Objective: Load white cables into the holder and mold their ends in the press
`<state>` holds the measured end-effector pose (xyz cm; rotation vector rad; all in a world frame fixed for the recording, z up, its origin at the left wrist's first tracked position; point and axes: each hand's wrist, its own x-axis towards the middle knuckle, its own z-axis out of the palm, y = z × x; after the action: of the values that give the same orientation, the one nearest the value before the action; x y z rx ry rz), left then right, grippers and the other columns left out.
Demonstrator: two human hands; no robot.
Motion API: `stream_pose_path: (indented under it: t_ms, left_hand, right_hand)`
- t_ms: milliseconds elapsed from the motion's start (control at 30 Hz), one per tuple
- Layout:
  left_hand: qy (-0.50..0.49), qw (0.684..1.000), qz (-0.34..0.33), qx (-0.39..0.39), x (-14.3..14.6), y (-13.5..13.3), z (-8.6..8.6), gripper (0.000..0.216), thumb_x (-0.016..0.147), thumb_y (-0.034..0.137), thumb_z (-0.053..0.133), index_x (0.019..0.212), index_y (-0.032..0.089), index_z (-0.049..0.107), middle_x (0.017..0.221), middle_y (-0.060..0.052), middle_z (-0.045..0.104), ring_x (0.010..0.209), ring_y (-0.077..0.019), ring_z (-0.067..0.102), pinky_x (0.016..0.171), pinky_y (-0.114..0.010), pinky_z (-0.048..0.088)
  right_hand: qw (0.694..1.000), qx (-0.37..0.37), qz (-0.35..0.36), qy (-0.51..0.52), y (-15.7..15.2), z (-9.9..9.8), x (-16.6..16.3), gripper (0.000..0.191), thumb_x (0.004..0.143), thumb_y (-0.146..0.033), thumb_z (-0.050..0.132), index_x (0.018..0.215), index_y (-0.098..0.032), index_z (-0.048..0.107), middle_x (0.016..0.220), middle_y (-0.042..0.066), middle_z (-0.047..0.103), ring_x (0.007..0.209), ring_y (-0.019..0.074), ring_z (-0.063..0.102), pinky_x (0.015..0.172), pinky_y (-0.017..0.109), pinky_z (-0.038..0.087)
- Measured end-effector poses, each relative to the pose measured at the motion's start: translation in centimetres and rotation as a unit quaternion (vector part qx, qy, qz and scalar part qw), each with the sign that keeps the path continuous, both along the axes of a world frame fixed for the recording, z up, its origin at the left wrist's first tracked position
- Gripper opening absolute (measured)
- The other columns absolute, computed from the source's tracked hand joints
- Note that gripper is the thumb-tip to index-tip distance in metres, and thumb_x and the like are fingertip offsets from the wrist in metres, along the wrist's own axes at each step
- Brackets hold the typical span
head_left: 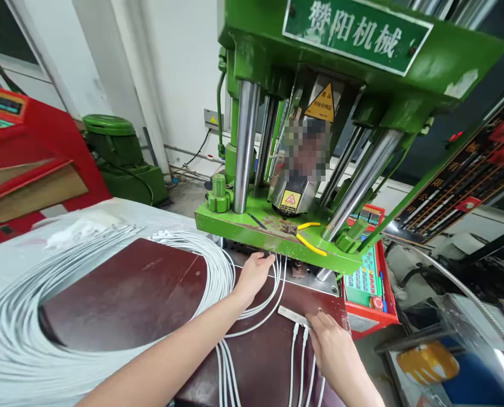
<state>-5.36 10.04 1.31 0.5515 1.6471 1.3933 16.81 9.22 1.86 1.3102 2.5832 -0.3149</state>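
**A:** What did the head camera give you?

**B:** I saw my left hand (254,277) stretched forward to the lower edge of the green moulding press (277,234), fingers curled over a few white cables (277,277) that ran in under its base plate. Whether those fingers were actually clamped on the cables, I couldn't tell; the fingertips were hidden.

**A:** And the other hand?

**B:** My right hand (332,342) lay lower on the dark red worktop (141,294), thumb and forefinger pinched on a pale moulded strip (292,315). Three or four thin white leads hung down from that strip, side by side, toward me.

**A:** How did the cables look?

**B:** Slim, white, glossy. A big coiled bundle (18,339) of them swept round the left of the worktop, its ends reaching toward the press.

**A:** Anything else close by?

**B:** Yellow-handled pliers (309,237) rested on the press base, and a red control box (368,282) with coloured keys sat just right of it.
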Motion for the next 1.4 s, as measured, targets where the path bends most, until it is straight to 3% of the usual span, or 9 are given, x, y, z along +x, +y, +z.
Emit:
stream_pose_path:
  t_ms: [167, 300, 400, 500, 567, 700, 900, 1167, 1400]
  left_hand:
    - [-0.257, 0.960, -0.108, -0.014, 0.8, 4.0, -1.6, 0.027, 0.091, 0.028, 0.038, 0.108, 0.008, 0.046, 0.083, -0.010, 0.060, 0.060, -0.0139, 0.058, 0.058, -0.030, 0.047]
    - [-0.327, 0.938, -0.111, 0.024, 1.2, 4.1, -1.7, 0.019, 0.091, 0.021, 0.037, 0.097, 0.008, 0.049, 0.058, 0.000, 0.050, 0.036, -0.0062, 0.034, 0.037, -0.019, 0.022]
    - [-0.342, 0.935, -0.081, 0.043, 1.2, 3.4, -1.4, 0.017, 0.092, 0.018, 0.036, 0.092, 0.007, 0.048, 0.047, 0.004, 0.037, 0.033, -0.0039, 0.022, 0.037, -0.017, 0.010]
    - [-0.343, 0.935, -0.066, 0.054, 1.3, 2.9, -1.0, 0.014, 0.092, 0.018, 0.038, 0.092, 0.007, 0.047, 0.045, 0.005, 0.035, 0.033, -0.0030, 0.019, 0.037, -0.016, 0.010]
    - [-0.340, 0.937, -0.063, 0.047, 1.3, 3.0, -0.8, 0.015, 0.093, 0.018, 0.036, 0.092, 0.008, 0.046, 0.044, 0.006, 0.033, 0.033, -0.0030, 0.017, 0.036, -0.016, 0.009]
    - [-0.328, 0.942, -0.064, 0.022, 1.3, 3.5, -0.6, 0.014, 0.093, 0.015, 0.034, 0.087, 0.009, 0.045, 0.044, 0.005, 0.033, 0.031, -0.0031, 0.016, 0.035, -0.015, 0.008]
    - [-0.321, 0.946, -0.051, 0.004, 1.7, 3.6, -0.4, 0.014, 0.092, 0.018, 0.039, 0.083, 0.010, 0.046, 0.042, 0.005, 0.030, 0.030, -0.0034, 0.016, 0.033, -0.014, 0.009]
    - [-0.330, 0.943, -0.034, -0.014, 2.0, 3.9, -0.8, 0.017, 0.088, 0.020, 0.046, 0.077, 0.009, 0.051, 0.045, 0.004, 0.029, 0.030, -0.0038, 0.018, 0.030, -0.015, 0.014]
    - [-0.338, 0.940, -0.026, -0.031, 2.2, 3.8, -1.0, 0.021, 0.088, 0.021, 0.046, 0.072, 0.008, 0.051, 0.045, 0.003, 0.028, 0.029, -0.0037, 0.018, 0.029, -0.015, 0.015]
  right_hand:
    - [0.999, 0.029, 0.000, -0.021, -0.1, -1.4, -0.1, 0.053, 0.086, -0.007, 0.026, 0.131, -0.021, 0.052, 0.121, 0.007, 0.051, 0.117, 0.0203, 0.045, 0.095, 0.034, 0.043]
    - [1.000, 0.001, 0.001, -0.018, 0.3, -0.5, -0.2, 0.052, 0.087, -0.007, 0.027, 0.129, -0.025, 0.053, 0.123, 0.004, 0.050, 0.119, 0.0188, 0.044, 0.096, 0.033, 0.042]
    - [0.999, -0.018, 0.011, 0.025, 1.3, 1.9, -1.6, 0.045, 0.088, -0.014, 0.034, 0.126, -0.028, 0.054, 0.121, 0.003, 0.052, 0.115, 0.0180, 0.047, 0.097, 0.033, 0.040]
    - [0.997, 0.016, 0.031, 0.068, 3.0, 4.0, -4.5, 0.036, 0.090, -0.023, 0.035, 0.119, -0.024, 0.057, 0.109, 0.004, 0.058, 0.105, 0.0190, 0.055, 0.090, 0.034, 0.043]
    - [0.994, 0.033, 0.060, 0.089, 4.5, 4.4, -6.6, 0.034, 0.092, -0.025, 0.033, 0.113, -0.024, 0.060, 0.105, 0.003, 0.061, 0.101, 0.0183, 0.057, 0.087, 0.033, 0.045]
    - [0.993, 0.065, 0.048, 0.082, 6.8, 2.8, -9.1, 0.033, 0.088, -0.022, 0.034, 0.108, -0.015, 0.059, 0.099, 0.009, 0.061, 0.094, 0.0239, 0.059, 0.078, 0.039, 0.047]
    - [0.994, 0.063, 0.054, 0.073, 6.0, 0.1, -9.2, 0.029, 0.084, -0.022, 0.039, 0.103, -0.010, 0.057, 0.103, 0.012, 0.053, 0.099, 0.0249, 0.051, 0.078, 0.040, 0.048]
    - [0.990, 0.071, 0.076, 0.094, 6.7, -0.8, -8.6, 0.033, 0.081, -0.027, 0.043, 0.105, -0.007, 0.057, 0.101, 0.013, 0.049, 0.097, 0.0243, 0.048, 0.078, 0.038, 0.048]
    - [0.994, 0.039, 0.080, 0.065, 6.7, -0.2, -8.5, 0.039, 0.080, -0.029, 0.047, 0.111, -0.006, 0.055, 0.106, 0.014, 0.048, 0.102, 0.0236, 0.046, 0.084, 0.037, 0.046]
